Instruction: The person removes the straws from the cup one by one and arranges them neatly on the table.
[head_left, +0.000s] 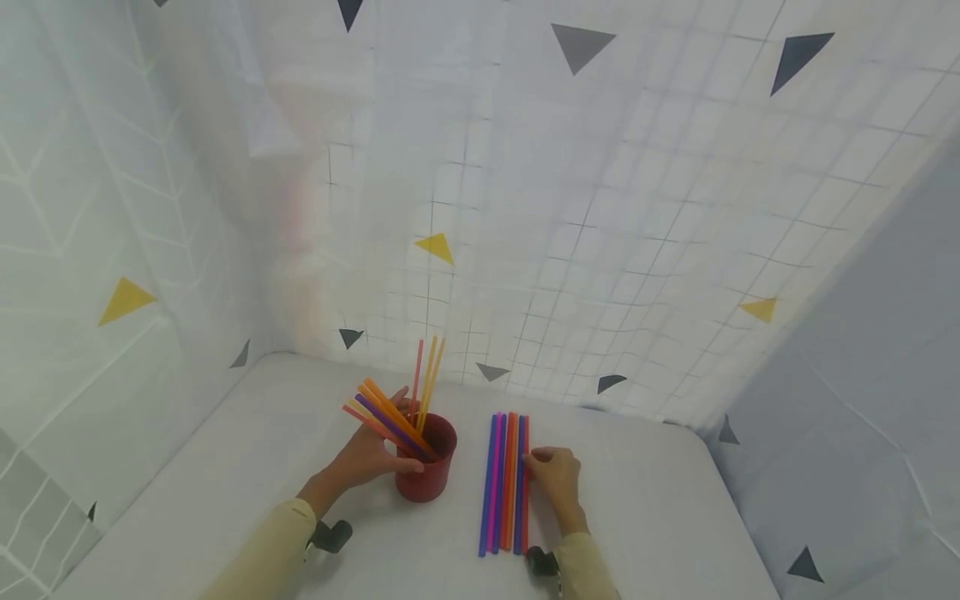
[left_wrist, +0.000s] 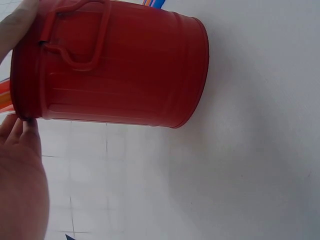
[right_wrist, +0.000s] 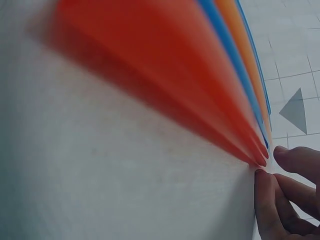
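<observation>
A small red bucket (head_left: 429, 473) stands on the white table (head_left: 225, 467) with several coloured straws (head_left: 397, 412) leaning out of it. My left hand (head_left: 371, 457) grips the bucket from its left side. In the left wrist view the bucket (left_wrist: 120, 65) fills the top, with my thumb (left_wrist: 15, 25) above it and my fingers (left_wrist: 20, 170) below. To its right, a row of purple, pink, orange, blue and red straws (head_left: 502, 483) lies flat. My right hand (head_left: 557, 477) pinches the rightmost red straw (head_left: 525, 500). In the right wrist view my fingertips (right_wrist: 262, 195) meet that straw (right_wrist: 200, 105), which is blurred.
A white cloth backdrop (head_left: 600, 208) with grey and yellow triangles closes in the table at the back and left. A grey wall (head_left: 862, 400) stands on the right. Bare tabletop (head_left: 660, 500) lies right of my right hand.
</observation>
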